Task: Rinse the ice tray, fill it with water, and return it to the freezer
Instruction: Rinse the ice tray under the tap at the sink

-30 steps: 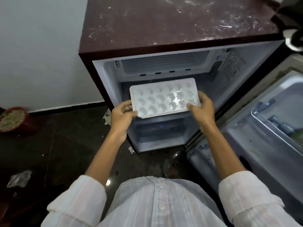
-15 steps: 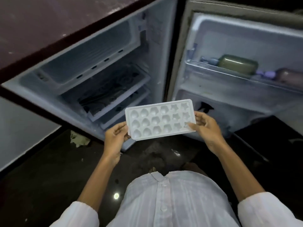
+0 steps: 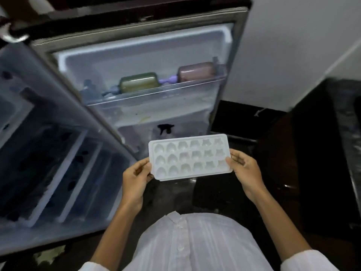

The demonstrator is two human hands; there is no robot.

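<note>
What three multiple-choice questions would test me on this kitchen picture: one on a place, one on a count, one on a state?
1. Where is the ice tray?
A. On a freezer shelf
B. In the air before the open fridge door
C. On the floor

2. How many long rows of hollows does the tray have?
A. Two
B. Five
C. Three

3. How is the tray held?
A. The left hand and the right hand each grip one short end
B. One hand alone holds it
C. Nobody holds it

Answers: 1 B, the tray hangs in front of the door's inner side, above the dark floor; 2 C, three rows of six hollows show; 3 A, fingers and thumbs pinch both ends.
</note>
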